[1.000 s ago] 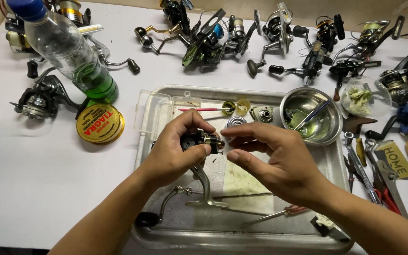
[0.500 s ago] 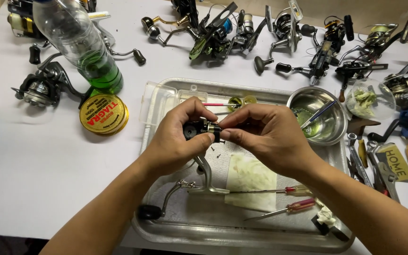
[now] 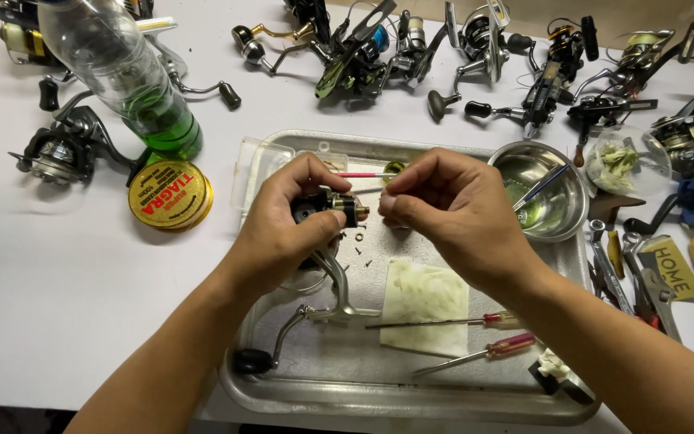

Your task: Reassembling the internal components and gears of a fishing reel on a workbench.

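Hands now slightly parted over the metal tray (image 3: 411,394): left hand (image 3: 283,229) clamped round black reel body (image 3: 327,207), right hand (image 3: 451,209) pinched shut, perhaps on a tiny part.

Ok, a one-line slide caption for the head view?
Left hand grips a fishing reel body above a metal tray; right hand pinches at its brass end.

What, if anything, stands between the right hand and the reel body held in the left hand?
Nothing visible does: the right hand sits just right of the reel body in the left hand, with only a small open gap over the metal tray.
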